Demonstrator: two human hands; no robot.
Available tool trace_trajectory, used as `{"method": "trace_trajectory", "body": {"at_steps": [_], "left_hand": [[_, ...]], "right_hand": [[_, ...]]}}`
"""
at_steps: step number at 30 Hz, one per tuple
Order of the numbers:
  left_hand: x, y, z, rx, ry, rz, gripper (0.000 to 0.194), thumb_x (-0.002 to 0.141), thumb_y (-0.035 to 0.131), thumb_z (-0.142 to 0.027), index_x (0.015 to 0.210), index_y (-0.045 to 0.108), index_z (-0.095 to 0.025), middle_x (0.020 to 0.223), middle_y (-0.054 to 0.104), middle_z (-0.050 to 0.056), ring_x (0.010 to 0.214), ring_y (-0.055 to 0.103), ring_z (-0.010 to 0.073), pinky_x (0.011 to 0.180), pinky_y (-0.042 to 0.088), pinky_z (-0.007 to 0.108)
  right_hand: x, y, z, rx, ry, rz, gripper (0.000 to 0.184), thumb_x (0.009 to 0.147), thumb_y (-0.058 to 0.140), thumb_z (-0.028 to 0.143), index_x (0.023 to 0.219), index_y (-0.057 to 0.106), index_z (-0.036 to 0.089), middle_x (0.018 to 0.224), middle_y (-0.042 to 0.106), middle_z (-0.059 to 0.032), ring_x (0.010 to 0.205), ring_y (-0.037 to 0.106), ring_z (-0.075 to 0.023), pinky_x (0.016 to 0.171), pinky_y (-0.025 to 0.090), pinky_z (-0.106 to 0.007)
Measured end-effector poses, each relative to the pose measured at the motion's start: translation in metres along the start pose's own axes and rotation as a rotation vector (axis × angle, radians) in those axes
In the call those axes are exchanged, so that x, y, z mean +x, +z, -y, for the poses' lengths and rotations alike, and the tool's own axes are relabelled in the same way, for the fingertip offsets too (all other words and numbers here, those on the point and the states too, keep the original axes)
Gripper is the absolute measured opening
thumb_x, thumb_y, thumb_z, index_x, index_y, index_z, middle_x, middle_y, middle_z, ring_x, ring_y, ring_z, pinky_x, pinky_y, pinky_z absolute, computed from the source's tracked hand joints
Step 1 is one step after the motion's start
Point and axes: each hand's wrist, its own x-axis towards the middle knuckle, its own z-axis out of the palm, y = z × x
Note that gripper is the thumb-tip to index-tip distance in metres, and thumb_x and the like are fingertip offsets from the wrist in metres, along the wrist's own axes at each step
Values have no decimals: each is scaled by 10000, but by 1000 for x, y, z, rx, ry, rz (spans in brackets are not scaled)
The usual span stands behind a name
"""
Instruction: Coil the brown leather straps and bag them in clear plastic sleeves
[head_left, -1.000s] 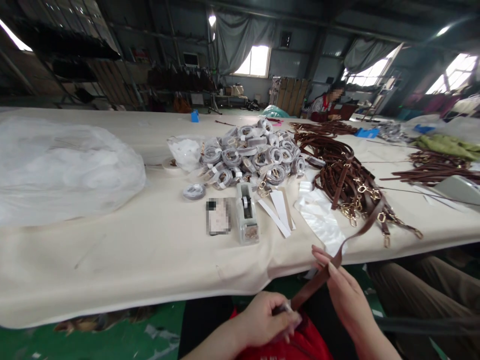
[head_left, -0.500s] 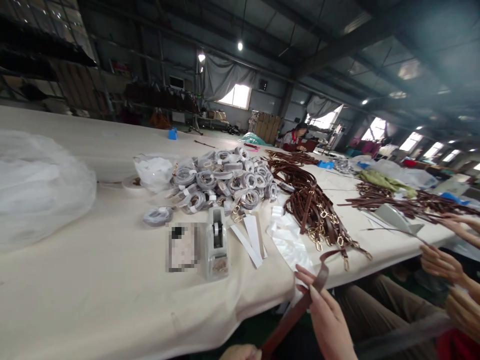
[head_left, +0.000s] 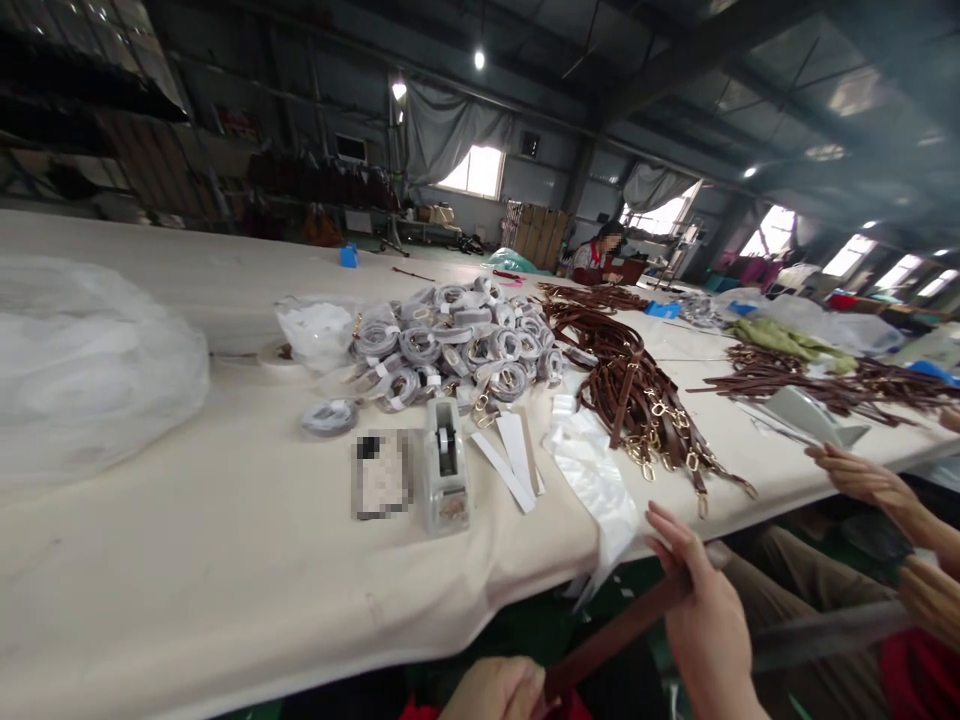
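Observation:
A brown leather strap stretches between my two hands, below the table's front edge. My left hand is closed round its lower end at the bottom of the view. Further up, my right hand grips the strap between thumb and fingers. Just beyond my right hand lie white plastic bags hanging over the table edge. Behind them spreads a heap of brown straps with gold clasps. To its left sits a pile of coiled straps in clear wrapping.
A tape dispenser stands beside white paper strips and a pixelated object. One wrapped coil lies apart. A large clear plastic bag fills the left. At right, a co-worker's hands work near a grey-green dispenser.
My right hand has shifted slightly right, and the strap's far end no longer arches above it. My left hand has risen further into view. The camera view has shifted a little.

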Motion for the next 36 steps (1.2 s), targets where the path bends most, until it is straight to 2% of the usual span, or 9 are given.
{"method": "trace_trajectory", "body": {"at_steps": [3, 9, 11, 15, 19, 22, 28, 31, 36], "left_hand": [[-2, -1, -11, -63, 36, -3, 804, 913, 53, -737, 743, 615, -188, 587, 588, 39, 575, 554, 153, 618, 422, 252], [-6, -9, -32, -76, 54, 11, 660, 922, 107, -725, 637, 418, -217, 569, 517, 25, 540, 477, 143, 562, 376, 260], [-9, -11, -36, -55, 2, -6, 627, 926, 129, -716, 641, 391, -224, 576, 484, 12, 542, 442, 141, 557, 360, 264], [-15, -11, -39, -67, -101, -18, 603, 938, 179, -696, 657, 430, -225, 605, 513, 9, 571, 483, 148, 571, 372, 256], [-16, -10, -44, -92, -107, 52, 613, 956, 167, -670, 606, 405, -227, 512, 482, -15, 496, 486, 132, 584, 401, 249], [-8, -15, -56, -72, -1, 55, 612, 970, 148, -641, 615, 417, -222, 531, 512, -13, 527, 535, 132, 630, 438, 243], [21, -28, -98, -151, 95, -43, 644, 984, 135, -619, 633, 483, -206, 486, 490, -27, 441, 494, 109, 538, 418, 223], [28, -32, -108, -236, 73, -59, 665, 974, 178, -639, 590, 495, -198, 457, 461, -30, 407, 462, 103, 490, 399, 219], [28, -45, -91, -203, 172, -53, 601, 978, 297, -604, 1060, 690, -157, 1063, 720, 95, 1008, 650, 227, 917, 478, 322]], "right_hand": [[-17, 3, 10, -122, -83, 48, 314, 960, 490, 389, 1145, 723, 292, 1366, 609, -41, 1275, 541, -353, 1152, 359, -524], [-78, 42, 6, -80, -188, 681, 381, 900, 613, 416, 1259, 674, 303, 1500, 485, -44, 1415, 359, -372, 1100, 435, -481], [-76, 38, -1, -118, -218, 653, 402, 924, 567, 432, 1298, 642, 306, 1542, 424, -36, 1444, 296, -377, 1137, 369, -520], [-44, 1, -11, -198, -219, 253, 420, 998, 352, 436, 1289, 632, 320, 1513, 445, -23, 1432, 313, -359, 1194, 189, -586], [-16, -24, -2, -208, -122, 96, 430, 1005, 326, 412, 1265, 656, 318, 1495, 476, 8, 1404, 382, -327, 1218, 203, -510], [-10, -17, 16, -171, -122, 166, 453, 1012, 313, 435, 1218, 695, 305, 1523, 445, 19, 1437, 332, -322, 1218, 232, -498], [-20, 17, 46, -93, -171, 642, 414, 1027, 345, 405, 1318, 626, 316, 1608, 304, 24, 1494, 199, -300, 1221, 208, -530], [-21, 21, 51, -48, -180, 660, 415, 1031, 348, 371, 1372, 577, 305, 1621, 276, 14, 1486, 235, -287, 1217, 245, -494], [-17, 11, 57, -102, -272, 629, 426, 1035, 325, 366, 1375, 575, 312, 1636, 230, 31, 1505, 152, -312, 1223, 168, -541]]}}
